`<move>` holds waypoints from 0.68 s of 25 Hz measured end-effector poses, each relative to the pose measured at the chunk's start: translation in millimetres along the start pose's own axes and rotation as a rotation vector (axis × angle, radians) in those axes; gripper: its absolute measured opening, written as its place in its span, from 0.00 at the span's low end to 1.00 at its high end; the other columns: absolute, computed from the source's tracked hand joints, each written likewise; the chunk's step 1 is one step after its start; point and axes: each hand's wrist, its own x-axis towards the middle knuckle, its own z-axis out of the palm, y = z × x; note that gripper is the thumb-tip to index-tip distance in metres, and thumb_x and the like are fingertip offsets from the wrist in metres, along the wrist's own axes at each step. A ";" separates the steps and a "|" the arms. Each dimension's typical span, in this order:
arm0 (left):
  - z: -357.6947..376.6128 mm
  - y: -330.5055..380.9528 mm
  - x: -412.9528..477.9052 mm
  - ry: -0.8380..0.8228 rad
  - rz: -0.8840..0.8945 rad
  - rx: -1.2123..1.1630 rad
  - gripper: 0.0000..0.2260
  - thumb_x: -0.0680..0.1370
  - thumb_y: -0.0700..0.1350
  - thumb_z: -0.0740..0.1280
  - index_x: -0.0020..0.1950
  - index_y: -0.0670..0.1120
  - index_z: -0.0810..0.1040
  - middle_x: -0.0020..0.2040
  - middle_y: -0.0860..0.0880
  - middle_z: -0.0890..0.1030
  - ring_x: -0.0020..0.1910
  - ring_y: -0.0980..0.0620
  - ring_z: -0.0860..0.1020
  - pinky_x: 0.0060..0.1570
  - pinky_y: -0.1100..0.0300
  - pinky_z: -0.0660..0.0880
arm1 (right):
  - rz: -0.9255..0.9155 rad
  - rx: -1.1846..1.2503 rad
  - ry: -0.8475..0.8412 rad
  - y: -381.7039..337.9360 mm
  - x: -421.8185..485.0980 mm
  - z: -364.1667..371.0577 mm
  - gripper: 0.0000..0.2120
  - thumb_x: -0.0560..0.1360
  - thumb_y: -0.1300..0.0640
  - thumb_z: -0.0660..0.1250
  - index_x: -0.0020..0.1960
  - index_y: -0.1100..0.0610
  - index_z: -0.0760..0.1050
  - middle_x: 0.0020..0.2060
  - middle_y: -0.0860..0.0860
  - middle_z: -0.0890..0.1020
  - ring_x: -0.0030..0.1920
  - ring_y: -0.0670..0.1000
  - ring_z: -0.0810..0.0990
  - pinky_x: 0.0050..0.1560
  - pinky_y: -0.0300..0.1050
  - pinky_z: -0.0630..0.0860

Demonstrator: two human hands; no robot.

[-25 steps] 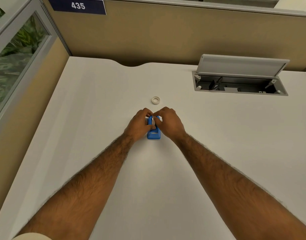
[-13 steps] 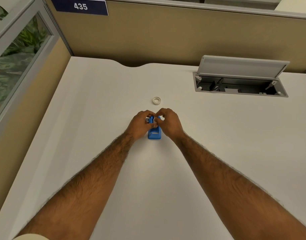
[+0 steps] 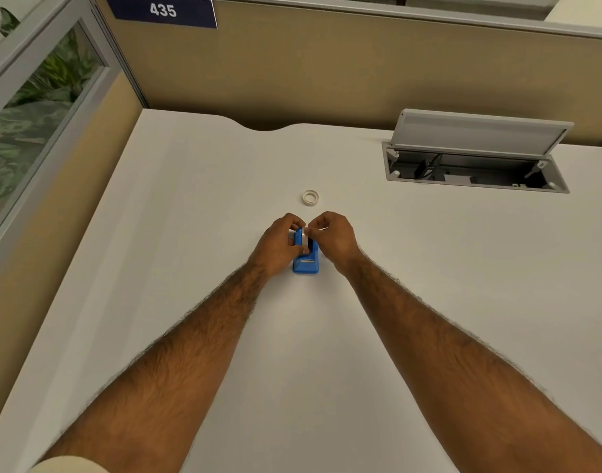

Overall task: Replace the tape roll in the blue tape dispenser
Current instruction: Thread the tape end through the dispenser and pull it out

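A small blue tape dispenser (image 3: 306, 262) stands on the white desk (image 3: 190, 233) in the middle of the view, its cutter end toward me. My left hand (image 3: 279, 245) grips its left side, fingers curled round the body. My right hand (image 3: 333, 238) pinches a pale tape roll (image 3: 304, 237) that sits at the dispenser's top, between the two hands. A second small white tape roll (image 3: 310, 197) lies flat on the desk just beyond my hands. The far half of the dispenser is hidden by my fingers.
An open cable hatch (image 3: 473, 172) with its grey lid raised sits at the back right of the desk. Tan partition walls (image 3: 292, 70) bound the back and left, with a glass panel (image 3: 26, 107) on the left and a "435" sign (image 3: 163, 10).
Both hands stay at the dispenser; the fingers have shifted slightly and the pale roll shows more plainly between them. The loose roll has not moved.
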 end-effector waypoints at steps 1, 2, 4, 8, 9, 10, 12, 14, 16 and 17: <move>0.2 -0.3 0.2 -0.002 0.003 -0.003 0.21 0.70 0.42 0.78 0.58 0.52 0.73 0.59 0.51 0.78 0.50 0.51 0.79 0.45 0.69 0.71 | 0.004 0.004 -0.009 0.7 -2.1 -1.2 0.07 0.73 0.60 0.73 0.49 0.61 0.80 0.49 0.53 0.82 0.49 0.52 0.80 0.47 0.44 0.78; -0.2 -0.2 0.3 -0.005 0.002 -0.010 0.22 0.70 0.43 0.78 0.59 0.51 0.73 0.59 0.51 0.78 0.51 0.51 0.79 0.47 0.67 0.72 | 0.011 0.007 -0.019 2.0 -4.2 -2.2 0.06 0.72 0.61 0.73 0.48 0.60 0.79 0.49 0.52 0.81 0.50 0.52 0.80 0.48 0.44 0.77; -2.4 0.7 -0.8 -0.012 -0.004 -0.036 0.23 0.70 0.45 0.78 0.61 0.51 0.74 0.59 0.51 0.78 0.51 0.51 0.79 0.49 0.64 0.73 | 0.023 0.023 -0.037 6.2 -8.0 -2.8 0.07 0.71 0.63 0.74 0.46 0.59 0.78 0.49 0.51 0.80 0.52 0.52 0.79 0.49 0.42 0.75; -3.2 2.1 -4.5 0.006 0.010 -0.079 0.20 0.72 0.43 0.77 0.61 0.49 0.75 0.60 0.49 0.79 0.50 0.50 0.81 0.45 0.68 0.73 | 0.043 0.049 -0.015 6.0 -8.8 -0.9 0.06 0.71 0.61 0.74 0.45 0.59 0.77 0.44 0.51 0.80 0.44 0.50 0.79 0.41 0.38 0.74; -2.6 3.4 -5.9 0.011 0.009 -0.082 0.20 0.72 0.42 0.77 0.61 0.49 0.75 0.60 0.49 0.79 0.51 0.49 0.81 0.46 0.68 0.73 | 0.049 0.047 -0.010 3.5 -7.8 -0.4 0.06 0.72 0.60 0.73 0.42 0.58 0.76 0.39 0.50 0.80 0.39 0.48 0.78 0.36 0.38 0.73; -2.3 4.3 -6.7 0.014 0.004 -0.082 0.20 0.72 0.41 0.77 0.61 0.49 0.75 0.61 0.49 0.78 0.51 0.49 0.81 0.46 0.67 0.73 | 0.060 0.045 -0.006 0.7 -6.1 0.1 0.08 0.72 0.59 0.72 0.38 0.56 0.74 0.35 0.49 0.78 0.34 0.47 0.76 0.33 0.38 0.71; -2.5 5.1 -7.5 0.017 0.000 -0.077 0.20 0.71 0.40 0.77 0.60 0.49 0.75 0.61 0.49 0.78 0.50 0.50 0.80 0.45 0.67 0.73 | 0.090 0.047 0.002 -4.6 -1.7 1.2 0.13 0.74 0.59 0.71 0.34 0.54 0.71 0.30 0.48 0.75 0.30 0.46 0.72 0.31 0.38 0.69; -3.4 5.6 -7.9 0.018 -0.002 -0.063 0.21 0.71 0.40 0.77 0.59 0.50 0.74 0.61 0.50 0.78 0.50 0.51 0.80 0.46 0.66 0.73 | 0.110 0.051 0.005 -8.8 1.9 1.9 0.14 0.74 0.60 0.70 0.33 0.55 0.69 0.29 0.48 0.73 0.29 0.46 0.71 0.31 0.39 0.69; -2.4 5.5 -7.0 0.022 -0.004 -0.052 0.21 0.70 0.40 0.78 0.59 0.51 0.74 0.60 0.50 0.78 0.49 0.51 0.80 0.45 0.66 0.73 | 0.125 0.065 0.000 -10.3 3.3 1.2 0.14 0.74 0.61 0.70 0.33 0.55 0.69 0.30 0.49 0.73 0.30 0.47 0.70 0.32 0.41 0.70; -1.7 5.3 -6.7 0.023 -0.003 -0.047 0.21 0.70 0.40 0.78 0.58 0.51 0.74 0.60 0.50 0.78 0.49 0.51 0.79 0.44 0.68 0.72 | 0.133 0.072 -0.008 -10.0 2.6 0.4 0.13 0.74 0.61 0.70 0.34 0.56 0.69 0.30 0.50 0.73 0.31 0.47 0.71 0.33 0.41 0.70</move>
